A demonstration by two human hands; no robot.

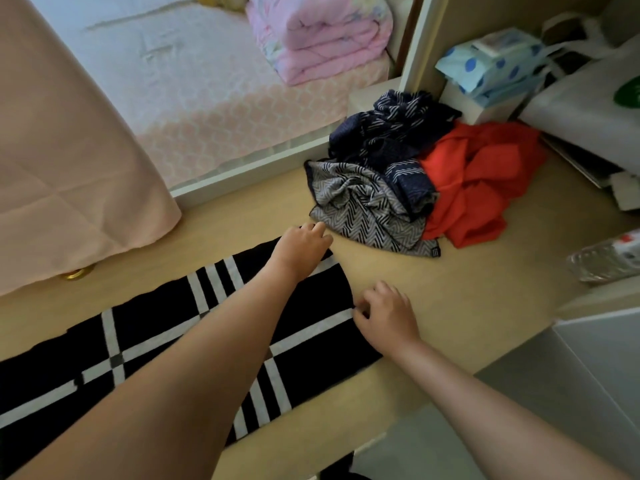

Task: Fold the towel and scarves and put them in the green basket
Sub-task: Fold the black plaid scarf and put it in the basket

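A long black scarf with white stripes lies flat across the light wooden tabletop. My left hand rests on its far right corner, fingers curled on the cloth. At the near right corner my right hand pinches the scarf's end edge. Behind them a heap holds a grey zigzag-patterned scarf, a navy patterned scarf and a crumpled red cloth. No green basket is in view.
A pink curtain hangs over the table's left side. A clear plastic bottle lies at the right edge. White boxes and a blue dotted bag stand at the back right. A bed with a folded pink quilt lies beyond.
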